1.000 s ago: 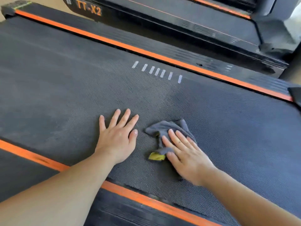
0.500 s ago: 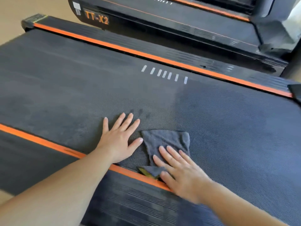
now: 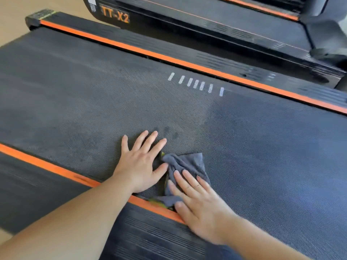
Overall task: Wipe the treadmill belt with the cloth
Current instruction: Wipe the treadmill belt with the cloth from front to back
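**Grey cloth at the near rail, half a belt to go**

Grey terry is bunched under my right hand (image 3: 199, 201), which lies flat with the fingers straight and pressing down rather than curled into a grip. The cloth (image 3: 185, 165) sits on the treadmill belt (image 3: 93, 102) at its near edge, its lower corner spilling over the orange stripe (image 3: 47, 167) of the side rail, where a bit of yellow shows on its underside. My left hand (image 3: 139, 163) is spread palm-down on the belt just beside the cloth, fingers splayed and holding nothing; its thumb touches the cloth's bunched edge. I read it as a brace while I lean in.

Judging by the surface, the job is partly done. To the right of the cloth the belt looks darker and more even, which I take for the wiped part. To the left it is paler and blotchy, with dusty patches running towards the far end, and a few dark smudges (image 3: 170, 131) sit just beyond my left fingertips. The white dashes (image 3: 196, 84) near the far rail lie about where the two tones meet. So the left stretch is what I still have to cover.
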`<state>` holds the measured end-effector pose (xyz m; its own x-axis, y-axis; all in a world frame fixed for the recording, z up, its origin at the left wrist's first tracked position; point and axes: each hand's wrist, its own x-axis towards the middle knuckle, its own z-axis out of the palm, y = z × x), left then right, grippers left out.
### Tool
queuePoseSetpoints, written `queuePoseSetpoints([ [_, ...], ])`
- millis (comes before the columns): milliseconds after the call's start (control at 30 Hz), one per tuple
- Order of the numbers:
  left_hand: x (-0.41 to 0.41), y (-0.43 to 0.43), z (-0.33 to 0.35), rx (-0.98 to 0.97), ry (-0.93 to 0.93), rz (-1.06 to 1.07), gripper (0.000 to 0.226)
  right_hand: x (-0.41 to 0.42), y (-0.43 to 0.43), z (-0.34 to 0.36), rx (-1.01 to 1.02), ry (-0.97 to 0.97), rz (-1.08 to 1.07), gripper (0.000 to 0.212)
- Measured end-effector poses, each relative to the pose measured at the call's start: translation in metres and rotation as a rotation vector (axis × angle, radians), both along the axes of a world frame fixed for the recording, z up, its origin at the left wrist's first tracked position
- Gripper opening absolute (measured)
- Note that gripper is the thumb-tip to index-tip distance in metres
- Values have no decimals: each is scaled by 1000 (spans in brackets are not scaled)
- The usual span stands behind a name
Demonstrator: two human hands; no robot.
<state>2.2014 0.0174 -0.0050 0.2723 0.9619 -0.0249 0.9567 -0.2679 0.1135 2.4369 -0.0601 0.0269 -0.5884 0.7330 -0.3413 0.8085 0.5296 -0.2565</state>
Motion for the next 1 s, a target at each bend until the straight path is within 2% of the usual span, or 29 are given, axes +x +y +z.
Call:
queuePoseSetpoints([
  [67,0,0,-1,3,1,3,78,17,14,2,78,-89,24,64],
  [100,0,1,-2,0,-3,3,78,25,27,1,100,-118,-38,68],
  [233,0,0,0,-31,-13,4,80,41,97,1,22,-178,-577,64],
  [300,0,0,1,-30,-12,8,81,31,108,3,18,-150,-723,63],
  [367,0,0,2,-22,-17,9,80,3,91,-1,30,-145,-647,64],
  [433,-1,0,2,-20,-9,5,78,-22,48,-3,39,-112,-337,71],
  [500,-1,1,1,-36,10,-10,81,-15,13,-5,68,-44,-77,65],
  [600,0,2,2,-28,-8,-4,78,14,20,14,-77,-66,73,70],
  [667,0,1,1,-27,-16,3,76,31,50,18,-83,-139,-57,74],
  [767,0,0,2,-43,-23,8,74,41,103,30,-22,-251,-432,64],
  [833,0,1,3,-45,-23,9,74,40,118,37,23,-287,-588,65],
  [933,-1,1,3,-47,-18,5,75,29,110,49,53,-219,-604,66],
  [1000,-1,2,3,-49,-10,3,75,20,92,55,197,-140,-565,66],
])
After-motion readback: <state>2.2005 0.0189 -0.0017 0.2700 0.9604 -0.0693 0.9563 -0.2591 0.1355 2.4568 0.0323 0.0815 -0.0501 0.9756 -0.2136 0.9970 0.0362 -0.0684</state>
